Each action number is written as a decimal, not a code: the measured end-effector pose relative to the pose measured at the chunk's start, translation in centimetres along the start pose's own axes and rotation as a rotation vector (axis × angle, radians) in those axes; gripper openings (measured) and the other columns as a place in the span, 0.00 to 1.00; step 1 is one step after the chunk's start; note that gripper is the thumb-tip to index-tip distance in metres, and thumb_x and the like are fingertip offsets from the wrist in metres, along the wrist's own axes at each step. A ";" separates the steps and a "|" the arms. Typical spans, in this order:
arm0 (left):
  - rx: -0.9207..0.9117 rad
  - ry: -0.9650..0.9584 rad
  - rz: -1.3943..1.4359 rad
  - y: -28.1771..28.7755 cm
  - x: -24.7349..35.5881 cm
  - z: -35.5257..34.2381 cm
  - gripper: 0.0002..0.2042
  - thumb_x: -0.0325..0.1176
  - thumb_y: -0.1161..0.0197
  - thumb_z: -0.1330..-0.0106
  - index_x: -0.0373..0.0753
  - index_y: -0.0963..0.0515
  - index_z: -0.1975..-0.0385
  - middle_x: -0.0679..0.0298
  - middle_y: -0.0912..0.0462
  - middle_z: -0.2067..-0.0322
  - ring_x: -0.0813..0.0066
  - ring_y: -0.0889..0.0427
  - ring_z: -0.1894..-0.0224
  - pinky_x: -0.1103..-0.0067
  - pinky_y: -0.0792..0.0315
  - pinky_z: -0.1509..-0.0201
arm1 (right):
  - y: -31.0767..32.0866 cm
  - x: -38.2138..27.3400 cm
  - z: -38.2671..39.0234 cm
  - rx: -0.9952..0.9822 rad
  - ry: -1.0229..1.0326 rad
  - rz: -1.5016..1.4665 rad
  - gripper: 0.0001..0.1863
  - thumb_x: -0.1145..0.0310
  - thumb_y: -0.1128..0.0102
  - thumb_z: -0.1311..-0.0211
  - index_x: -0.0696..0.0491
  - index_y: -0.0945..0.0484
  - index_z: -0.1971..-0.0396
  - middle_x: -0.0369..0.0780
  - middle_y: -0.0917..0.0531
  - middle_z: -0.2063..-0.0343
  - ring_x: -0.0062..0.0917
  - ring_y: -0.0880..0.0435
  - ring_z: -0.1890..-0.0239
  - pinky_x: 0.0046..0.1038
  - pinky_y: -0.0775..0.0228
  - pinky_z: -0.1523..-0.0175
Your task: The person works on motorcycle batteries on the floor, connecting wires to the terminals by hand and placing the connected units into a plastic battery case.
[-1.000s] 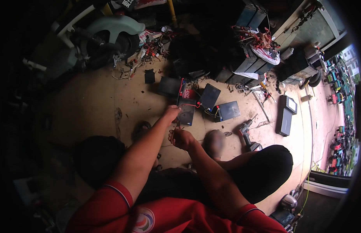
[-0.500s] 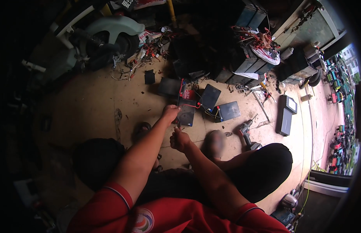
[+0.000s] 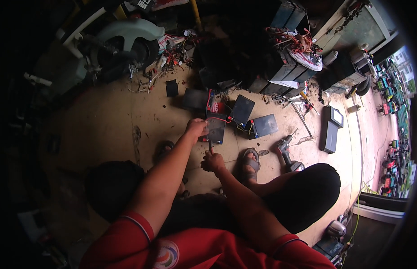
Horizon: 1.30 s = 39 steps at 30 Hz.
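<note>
Right hand (image 3: 213, 162) curled firmly round a slim dark tool (image 3: 210, 147); left hand (image 3: 196, 129) with bent fingers at the left edge of a black battery (image 3: 216, 129).
The battery lies on the floor in front of the person, and the tool points at its near edge; whether the tip touches is too small to tell. The left fingertips are partly hidden, so I cannot say how tightly they pinch, or on what. A red wire (image 3: 221, 119) crosses the battery's top towards a second battery (image 3: 242, 110). Farther back, a white, seemingly tray-like thing (image 3: 309, 64) bears a heap of red wires (image 3: 297, 42).
</note>
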<state>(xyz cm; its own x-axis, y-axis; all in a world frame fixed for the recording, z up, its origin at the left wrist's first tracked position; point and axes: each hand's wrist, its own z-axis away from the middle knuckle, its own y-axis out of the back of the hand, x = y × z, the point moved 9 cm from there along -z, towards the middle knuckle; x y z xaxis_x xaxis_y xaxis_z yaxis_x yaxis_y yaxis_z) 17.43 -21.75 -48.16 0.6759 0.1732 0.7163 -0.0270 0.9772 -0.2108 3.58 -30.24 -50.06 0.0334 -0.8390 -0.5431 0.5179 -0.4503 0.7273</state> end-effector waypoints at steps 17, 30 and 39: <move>-0.001 0.027 -0.072 -0.5 -0.2 -0.2 0.07 0.34 0.40 0.31 0.39 0.19 0.66 0.65 0.21 0.70 0.74 0.21 0.68 0.75 0.19 0.62 | -0.9 -4.5 1.6 -0.492 -0.443 -2.000 0.25 0.51 0.64 0.23 0.61 0.32 0.51 0.46 0.25 0.58 0.40 0.26 0.54 0.36 0.34 0.43; -0.022 0.065 -0.093 -1.4 -0.1 -0.1 0.07 0.34 0.40 0.30 0.39 0.20 0.65 0.66 0.22 0.69 0.73 0.21 0.67 0.74 0.19 0.62 | -1.2 -4.8 0.4 -0.413 -0.574 -2.207 0.20 0.51 0.62 0.22 0.54 0.31 0.63 0.40 0.29 0.69 0.34 0.29 0.65 0.34 0.33 0.52; -0.036 0.068 -0.097 -1.9 0.1 0.3 0.06 0.33 0.40 0.30 0.38 0.21 0.64 0.66 0.22 0.67 0.73 0.21 0.65 0.73 0.18 0.60 | -2.3 -1.8 0.0 -0.196 -0.676 -1.869 0.22 0.48 0.52 0.28 0.48 0.34 0.77 0.34 0.36 0.86 0.31 0.31 0.83 0.35 0.39 0.77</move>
<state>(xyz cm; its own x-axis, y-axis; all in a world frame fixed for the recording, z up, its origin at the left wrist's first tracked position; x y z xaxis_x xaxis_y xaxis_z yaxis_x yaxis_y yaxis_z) 17.35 -23.58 -47.51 0.7222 0.0677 0.6883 0.0670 0.9837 -0.1670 2.33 -27.70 -50.83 -0.8047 0.5642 -0.1848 -0.4066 -0.7506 -0.5209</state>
